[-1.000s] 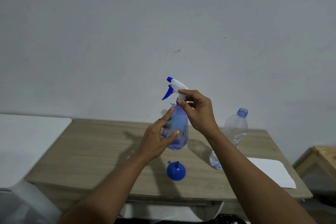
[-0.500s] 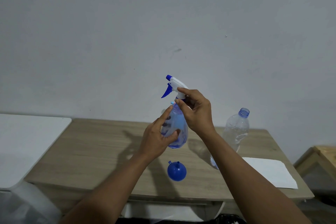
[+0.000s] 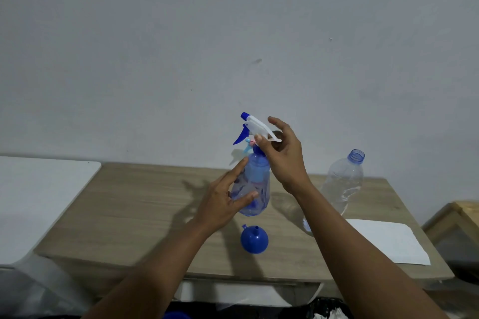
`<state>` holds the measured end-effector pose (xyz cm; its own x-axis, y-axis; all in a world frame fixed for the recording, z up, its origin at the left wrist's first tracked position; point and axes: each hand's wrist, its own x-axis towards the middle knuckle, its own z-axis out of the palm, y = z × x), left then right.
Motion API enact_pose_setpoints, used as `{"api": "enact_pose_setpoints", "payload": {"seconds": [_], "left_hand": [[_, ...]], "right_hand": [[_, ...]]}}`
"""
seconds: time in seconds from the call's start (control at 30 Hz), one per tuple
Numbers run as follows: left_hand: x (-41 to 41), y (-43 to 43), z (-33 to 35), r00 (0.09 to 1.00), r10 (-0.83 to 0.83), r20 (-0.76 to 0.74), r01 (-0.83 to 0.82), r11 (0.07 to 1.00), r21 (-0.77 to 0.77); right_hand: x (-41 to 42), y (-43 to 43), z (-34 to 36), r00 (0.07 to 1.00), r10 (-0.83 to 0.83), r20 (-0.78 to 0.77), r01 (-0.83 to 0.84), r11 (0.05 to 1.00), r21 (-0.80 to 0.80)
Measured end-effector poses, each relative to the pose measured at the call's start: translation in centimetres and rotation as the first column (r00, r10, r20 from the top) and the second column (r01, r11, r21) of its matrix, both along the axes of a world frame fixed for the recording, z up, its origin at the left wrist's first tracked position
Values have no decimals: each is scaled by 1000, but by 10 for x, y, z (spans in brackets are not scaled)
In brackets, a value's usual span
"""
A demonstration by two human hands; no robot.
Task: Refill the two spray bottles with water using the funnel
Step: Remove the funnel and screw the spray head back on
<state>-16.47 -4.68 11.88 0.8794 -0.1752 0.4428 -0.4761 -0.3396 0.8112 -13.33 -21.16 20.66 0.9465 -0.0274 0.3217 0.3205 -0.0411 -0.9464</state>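
A translucent blue spray bottle (image 3: pixel 255 189) is held up above the wooden table (image 3: pixel 134 204). My left hand (image 3: pixel 223 204) grips its body from the left. My right hand (image 3: pixel 281 153) pinches the white and blue trigger head (image 3: pixel 252 125) at the bottle's neck. A second, paler spray head (image 3: pixel 248 145) with pink on it peeks out just behind the neck; its bottle is hidden. The blue funnel (image 3: pixel 254 239) lies mouth down on the table below the bottle. A clear water bottle (image 3: pixel 342 184) with no cap stands to the right, partly behind my right forearm.
A white sheet of paper (image 3: pixel 386 243) lies at the table's right front. A white surface (image 3: pixel 39 197) adjoins the table on the left. A wooden frame (image 3: pixel 456 217) stands at the far right. A grey wall rises behind the table.
My right hand has shifted its fingers around the trigger head, which now sits tilted further back. The bottle and my left hand stay at much the same height.
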Motion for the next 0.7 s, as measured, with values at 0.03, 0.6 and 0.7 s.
{"api": "enact_pose_setpoints", "payload": {"seconds": [0.03, 0.6, 0.7], "left_hand": [[0, 0, -4, 1000, -17, -25, 17, 1000, -13], [-10, 94, -171, 662, 515, -544, -12, 734, 679], [-11, 94, -182, 655, 480, -584, 142, 681, 718]], "right_hand": [[3, 1, -2, 999, 7, -31, -7, 1000, -10], [8, -18, -92, 895, -10, -445, -35, 995, -93], [8, -21, -102, 863, 10, -505, -63, 994, -88]]}}
